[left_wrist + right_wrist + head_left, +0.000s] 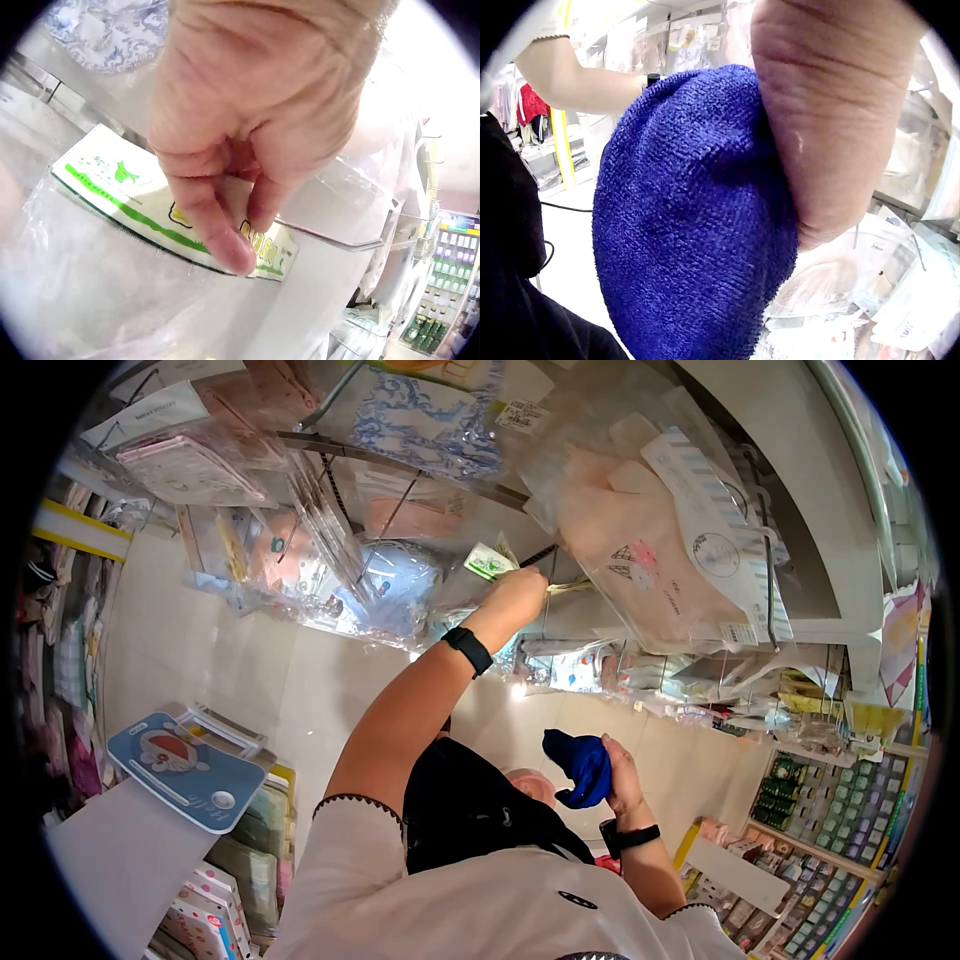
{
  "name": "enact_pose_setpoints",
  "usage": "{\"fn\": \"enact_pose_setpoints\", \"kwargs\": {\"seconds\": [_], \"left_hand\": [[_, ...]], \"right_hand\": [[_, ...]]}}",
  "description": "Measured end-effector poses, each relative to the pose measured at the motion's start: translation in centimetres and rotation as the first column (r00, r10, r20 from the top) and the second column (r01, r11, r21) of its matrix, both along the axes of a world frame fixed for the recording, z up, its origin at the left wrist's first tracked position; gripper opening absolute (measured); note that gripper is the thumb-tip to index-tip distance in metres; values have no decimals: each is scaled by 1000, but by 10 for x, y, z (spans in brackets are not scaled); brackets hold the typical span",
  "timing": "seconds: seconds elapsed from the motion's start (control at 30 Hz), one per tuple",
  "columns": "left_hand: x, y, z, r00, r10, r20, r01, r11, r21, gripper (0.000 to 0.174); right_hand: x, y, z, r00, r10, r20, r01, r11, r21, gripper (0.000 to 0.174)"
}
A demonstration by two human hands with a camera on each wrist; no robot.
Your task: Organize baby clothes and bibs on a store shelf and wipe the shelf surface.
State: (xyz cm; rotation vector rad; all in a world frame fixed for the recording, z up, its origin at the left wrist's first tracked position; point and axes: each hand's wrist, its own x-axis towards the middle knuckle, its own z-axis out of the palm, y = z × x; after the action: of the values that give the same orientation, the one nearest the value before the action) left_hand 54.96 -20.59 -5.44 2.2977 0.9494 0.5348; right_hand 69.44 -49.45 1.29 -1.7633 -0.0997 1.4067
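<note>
My left hand (513,602) reaches up to the rack and pinches a white and green printed card (490,561) between thumb and fingers. In the left wrist view the card (112,176) tops a clear plastic package, beside a metal hook (330,238), with the left hand (255,112) over its right part. Lower down, my right hand (624,775) grips a bunched dark blue cloth (588,768). The cloth (690,217) fills the middle of the right wrist view against the right hand (840,112); its fingertips are hidden.
Plastic-wrapped items hang on hooks around the left hand, including a large peach-coloured package (640,550) at right and a blue one (400,585) at left. A blue cartoon sign (187,770) stands at lower left. Shelves of small goods (835,800) are at lower right.
</note>
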Motion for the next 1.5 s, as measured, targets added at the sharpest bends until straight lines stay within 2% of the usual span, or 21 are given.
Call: {"fn": "enact_pose_setpoints", "kwargs": {"seconds": [0.13,0.33,0.47,0.63,0.73,0.77,0.83,0.87,0.9,0.93,1.0,1.07,1.1,1.17,1.23,1.27,1.3,1.33,1.4,1.47,1.5], "left_hand": [[-8,-12,6,985,-127,-117,126,992,-15,17],[-18,-36,22,953,-196,-230,180,980,-87,10],[-14,-52,31,949,-164,-268,171,985,3,9],[-21,-72,25,920,-285,-268,287,957,-31,8],[-50,-86,7,964,-263,-44,265,964,33,8],[-66,-89,14,968,-245,52,250,958,-143,7],[-97,-94,26,971,-228,71,230,973,-30,7],[-117,-99,53,963,-207,172,220,973,-63,8],[-136,-109,81,981,-118,152,137,983,-124,12],[-156,-119,92,971,-79,224,81,997,3,14],[-194,-139,125,957,54,287,-57,998,5,7],[-230,-148,148,885,246,396,-281,959,31,4],[-244,-152,159,819,363,445,-415,909,22,3],[-253,-150,188,562,481,673,-489,849,-198,10],[-266,-143,205,327,479,815,-377,856,-352,16],[-274,-141,211,212,467,858,-261,873,-411,23],[-276,-143,225,130,492,861,-29,870,-493,21],[-284,-144,225,142,480,866,-84,877,-472,21],[-301,-142,221,167,456,874,-181,886,-427,22],[-308,-142,232,183,492,851,-183,868,-462,19],[-308,-145,238,185,515,837,-186,855,-484,18]], "right_hand": [[4,-5,-10,999,36,-13,-36,999,32,32],[-7,8,4,998,38,-44,-37,999,24,24],[-10,7,1,995,92,-38,-92,996,22,26],[-13,9,0,992,113,-63,-110,992,56,27],[-8,4,-3,984,157,-85,-151,986,71,30],[-7,5,1,979,170,-113,-162,984,76,31],[-1,-4,-5,969,169,-180,-158,985,73,38],[-9,3,14,957,96,-273,-90,995,32,36],[-11,4,20,945,50,-323,-49,999,9,37],[-9,4,18,927,11,-375,-16,1000,-10,37],[2,-2,-5,889,163,-427,-141,987,83,34],[-6,11,-10,918,152,-365,-160,987,8,29],[-14,19,-18,903,214,-372,-206,977,63,29],[-31,40,-32,867,339,-365,-287,939,191,28],[-63,66,-23,839,383,-388,-277,912,301,29],[-80,78,-19,840,381,-386,-257,906,336,29],[-95,88,-15,835,391,-387,-243,893,378,29],[-113,98,-3,832,399,-386,-228,879,418,30],[-141,110,36,732,526,-433,-263,804,533,36],[-185,112,77,803,488,-342,-185,750,635,42],[-207,110,97,797,528,-293,-171,663,729,44]]}}
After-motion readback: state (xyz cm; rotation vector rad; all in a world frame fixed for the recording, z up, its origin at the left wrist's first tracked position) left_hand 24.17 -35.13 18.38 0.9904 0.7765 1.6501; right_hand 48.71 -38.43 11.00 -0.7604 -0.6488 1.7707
